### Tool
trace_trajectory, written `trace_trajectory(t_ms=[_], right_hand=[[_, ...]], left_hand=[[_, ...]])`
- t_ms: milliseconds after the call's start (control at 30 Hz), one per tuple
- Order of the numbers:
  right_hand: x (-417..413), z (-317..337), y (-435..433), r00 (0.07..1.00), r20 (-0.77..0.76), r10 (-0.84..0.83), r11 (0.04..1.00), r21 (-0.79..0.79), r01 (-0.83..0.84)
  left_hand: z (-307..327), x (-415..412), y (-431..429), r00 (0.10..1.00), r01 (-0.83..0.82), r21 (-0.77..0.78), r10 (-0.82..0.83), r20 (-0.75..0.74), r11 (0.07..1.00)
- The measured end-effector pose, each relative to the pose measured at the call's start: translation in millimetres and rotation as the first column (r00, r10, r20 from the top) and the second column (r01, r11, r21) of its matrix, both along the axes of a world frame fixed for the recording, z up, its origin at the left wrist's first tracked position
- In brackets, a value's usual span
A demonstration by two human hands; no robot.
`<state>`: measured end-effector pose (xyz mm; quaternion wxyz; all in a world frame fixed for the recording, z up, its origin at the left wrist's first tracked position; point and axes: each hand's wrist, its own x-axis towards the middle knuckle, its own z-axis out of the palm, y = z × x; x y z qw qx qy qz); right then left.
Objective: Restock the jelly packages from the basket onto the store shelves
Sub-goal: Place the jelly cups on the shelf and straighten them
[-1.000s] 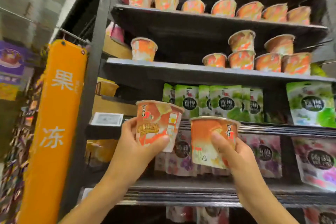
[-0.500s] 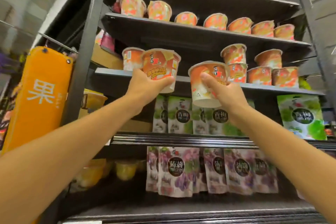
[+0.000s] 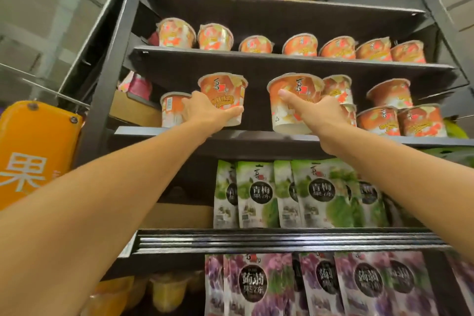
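**Two jelly cups going up on the shelf**

I have one jelly cup in each hand. The left hand (image 3: 207,110) is wrapped round the low part of the left cup (image 3: 223,88), fingers curled on its side. The right hand (image 3: 316,113) grips the right cup (image 3: 295,95) from the side, thumb lying straight up the front. Both cups are upright, right at the front edge of the middle shelf (image 3: 143,131). I cannot tell if their bottoms touch it. The left cup is just beside a lone cup (image 3: 170,110). The right cup is in front of a stack of two (image 3: 338,87).

I think these cups are light and a bit soft. The thin sides may bend if I squeeze hard, and the flat lid could tear. So I should hold the sides low down, not the top. The shiny wrap looks slippy.

Now I count. Two cups are in the hands. Six sit on the middle shelf: the lone cup, the stack of two, and three more on the right. Seven stand in the top row (image 3: 300,45). Below hang green pouches (image 3: 256,195) and purple pouches (image 3: 254,287). They overlap, so I cannot count them well. The basket is not in view.
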<state>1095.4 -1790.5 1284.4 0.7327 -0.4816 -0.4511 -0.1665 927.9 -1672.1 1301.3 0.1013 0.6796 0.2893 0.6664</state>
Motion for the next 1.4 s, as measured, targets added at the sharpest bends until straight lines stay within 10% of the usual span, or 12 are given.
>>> trace_trajectory(t_ms=[567,1100,1400], right_hand=[[-3,57,83,0.989,0.012,-0.145,0.986,-0.083,0.145],[5,55,95,0.957,0.129,-0.261,0.93,-0.232,0.285],[11,58,88,0.97,0.171,-0.172,0.875,-0.425,0.23]], left_hand=[[1,23,37,0.91,-0.352,0.201,0.385,-0.153,0.914],[-32,-27,72,0.792,-0.502,0.605,0.61,0.034,0.618],[-44,-22,76,0.796,-0.517,0.587,0.602,0.063,0.623]])
